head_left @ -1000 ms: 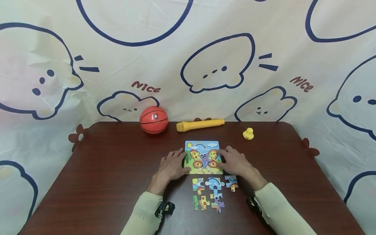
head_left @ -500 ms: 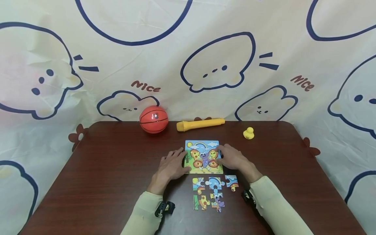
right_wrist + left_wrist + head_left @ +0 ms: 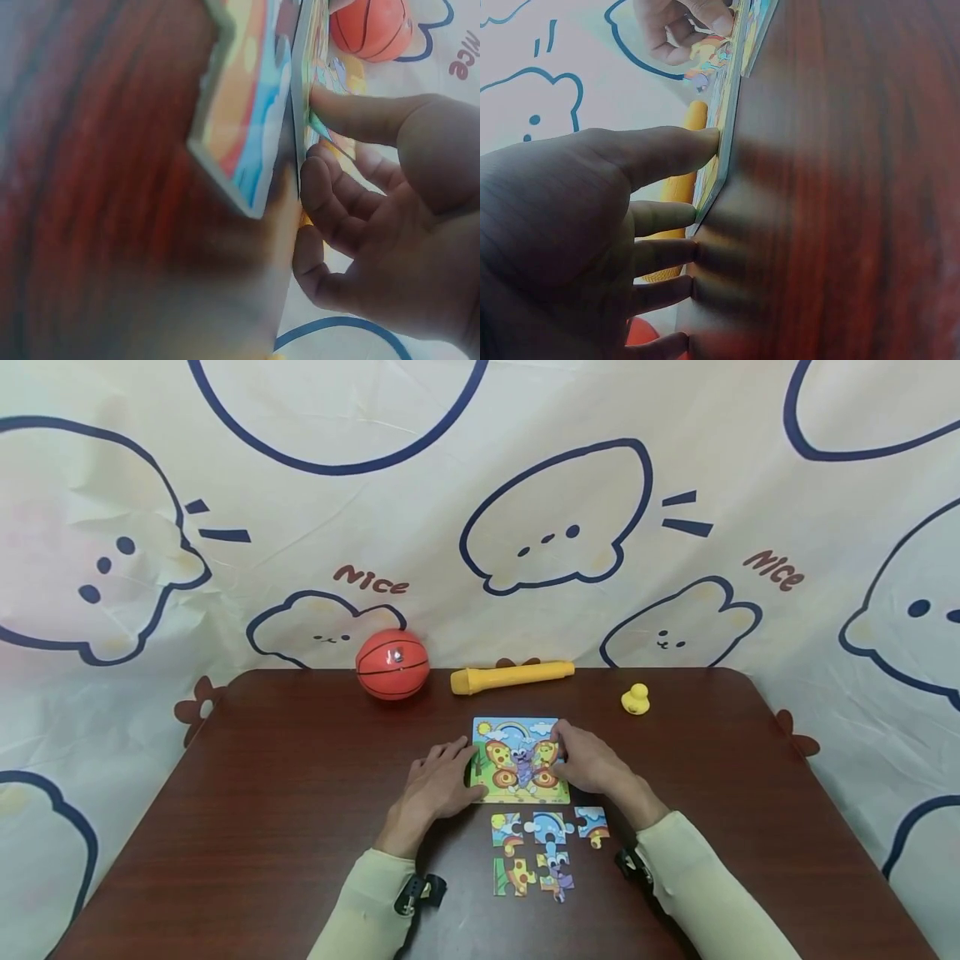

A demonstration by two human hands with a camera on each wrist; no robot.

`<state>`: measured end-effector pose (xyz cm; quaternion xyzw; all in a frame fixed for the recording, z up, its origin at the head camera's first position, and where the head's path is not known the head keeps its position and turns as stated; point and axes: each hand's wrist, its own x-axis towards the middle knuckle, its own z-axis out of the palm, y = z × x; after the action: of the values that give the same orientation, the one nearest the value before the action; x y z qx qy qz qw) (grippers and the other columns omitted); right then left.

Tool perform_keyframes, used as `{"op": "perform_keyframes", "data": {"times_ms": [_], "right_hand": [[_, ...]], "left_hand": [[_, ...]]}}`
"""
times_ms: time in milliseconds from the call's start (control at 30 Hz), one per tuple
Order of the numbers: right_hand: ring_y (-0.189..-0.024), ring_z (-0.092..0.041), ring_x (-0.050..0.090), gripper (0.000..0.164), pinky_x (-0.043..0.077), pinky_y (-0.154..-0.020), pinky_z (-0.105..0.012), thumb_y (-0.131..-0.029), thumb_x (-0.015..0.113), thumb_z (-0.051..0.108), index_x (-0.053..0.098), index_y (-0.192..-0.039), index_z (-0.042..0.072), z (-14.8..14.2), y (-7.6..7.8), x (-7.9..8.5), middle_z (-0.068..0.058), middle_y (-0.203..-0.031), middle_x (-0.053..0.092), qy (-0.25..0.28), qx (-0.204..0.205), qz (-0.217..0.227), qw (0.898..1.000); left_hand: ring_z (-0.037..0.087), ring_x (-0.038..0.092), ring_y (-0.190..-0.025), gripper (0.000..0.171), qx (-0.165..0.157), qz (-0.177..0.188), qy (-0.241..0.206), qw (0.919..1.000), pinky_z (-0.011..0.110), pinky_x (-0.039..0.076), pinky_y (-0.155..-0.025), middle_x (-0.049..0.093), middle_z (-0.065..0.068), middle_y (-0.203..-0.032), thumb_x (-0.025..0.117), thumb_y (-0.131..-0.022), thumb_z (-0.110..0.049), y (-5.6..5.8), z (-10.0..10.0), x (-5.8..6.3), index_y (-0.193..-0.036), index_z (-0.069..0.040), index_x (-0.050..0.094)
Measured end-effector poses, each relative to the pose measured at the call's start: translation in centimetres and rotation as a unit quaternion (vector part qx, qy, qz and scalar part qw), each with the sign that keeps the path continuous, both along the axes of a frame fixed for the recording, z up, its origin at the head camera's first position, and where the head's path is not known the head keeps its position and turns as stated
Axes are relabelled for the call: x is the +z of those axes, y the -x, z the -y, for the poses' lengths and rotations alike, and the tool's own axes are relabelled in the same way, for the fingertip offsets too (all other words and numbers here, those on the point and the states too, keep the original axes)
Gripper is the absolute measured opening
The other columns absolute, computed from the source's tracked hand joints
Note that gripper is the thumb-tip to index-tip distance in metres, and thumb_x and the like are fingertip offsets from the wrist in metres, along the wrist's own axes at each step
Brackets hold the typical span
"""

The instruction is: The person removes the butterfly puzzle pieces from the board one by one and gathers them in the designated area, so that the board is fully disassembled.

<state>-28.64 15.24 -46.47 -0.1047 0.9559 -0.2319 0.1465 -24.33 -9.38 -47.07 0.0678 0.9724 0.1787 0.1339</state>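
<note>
A puzzle board [image 3: 517, 799] with a butterfly picture lies on the dark wooden table. At its left edge rests my left hand [image 3: 438, 783], fingers straight and spread, the thumb on the near-left corner. My right hand [image 3: 596, 764] reaches over the board's right side and pinches a puzzle piece [image 3: 709, 54] between thumb and fingers. That piece stands tilted up from the board in the left wrist view; the fingers partly hide it. Just in front of the board lie several loose pieces, among them a rainbow piece [image 3: 548, 828] and a sun piece [image 3: 506, 828].
Along the back of the table are a red toy basketball [image 3: 392, 665], a yellow microphone-shaped toy [image 3: 513, 677] and a yellow rubber duck [image 3: 635, 700]. A printed cloth [image 3: 435, 510] hangs behind the table's far edge.
My right hand has shifted left and inward over the board's right edge, and its fingers have drawn together on a piece. My left hand has stayed in place.
</note>
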Motion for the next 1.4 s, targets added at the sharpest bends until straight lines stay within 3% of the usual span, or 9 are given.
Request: {"op": "perform_keyframes", "data": {"times_ms": [433, 867, 1100, 1400], "right_hand": [[-0.077, -0.015, 0.055, 0.014, 0.046, -0.07, -0.031, -0.091, 0.067, 0.019, 0.065, -0.105, 0.019, -0.6, -0.8, 0.1, -0.001, -0.098, 0.067, 0.006, 0.048, -0.062, 0.997], [-0.068, -0.014, 0.052, 0.025, 0.043, -0.059, -0.028, -0.091, 0.067, 0.02, 0.06, -0.115, 0.02, -1.8, -1.4, 0.3, 0.003, -0.082, 0.061, 0.066, 0.02, -0.076, 0.995], [-0.075, -0.012, 0.053, 0.03, 0.045, -0.068, -0.028, -0.092, 0.067, 0.021, 0.063, -0.121, 0.021, -2.6, -2.3, 0.5, 0.005, -0.087, 0.063, 0.066, 0.029, -0.096, 0.993], [-0.067, -0.011, 0.05, 0.026, 0.042, -0.061, -0.025, -0.091, 0.068, 0.02, 0.061, -0.116, 0.018, -3.9, -3.9, 0.7, 0.006, -0.081, 0.057, 0.061, 0.023, -0.107, 0.992]], "left_hand": [[0.032, 0.031, -0.141, 0.074, -0.001, -0.001, -0.006, 1.0, 0.058, 0.028, -0.112, 0.031, 0.006, -0.158, 0.069, -0.085, -0.047, -0.1, 0.0, 0.2, -0.148, -0.02, 0.041], [0.032, 0.032, -0.141, 0.075, -0.003, 0.001, -0.005, 1.0, 0.058, 0.029, -0.111, 0.032, 0.006, -0.158, 0.069, -0.084, -0.048, -0.1, -0.1, 0.1, -0.148, -0.02, 0.042], [0.031, 0.031, -0.141, 0.075, -0.002, -0.004, -0.004, 1.0, 0.057, 0.028, -0.112, 0.031, 0.005, -0.159, 0.069, -0.084, -0.049, -0.1, -0.1, 0.2, -0.148, -0.02, 0.041], [0.032, 0.03, -0.142, 0.075, 0.0, -0.001, -0.003, 1.0, 0.057, 0.028, -0.112, 0.031, 0.006, -0.159, 0.069, -0.084, -0.049, -0.2, -0.1, 0.3, -0.148, -0.019, 0.041]]}}
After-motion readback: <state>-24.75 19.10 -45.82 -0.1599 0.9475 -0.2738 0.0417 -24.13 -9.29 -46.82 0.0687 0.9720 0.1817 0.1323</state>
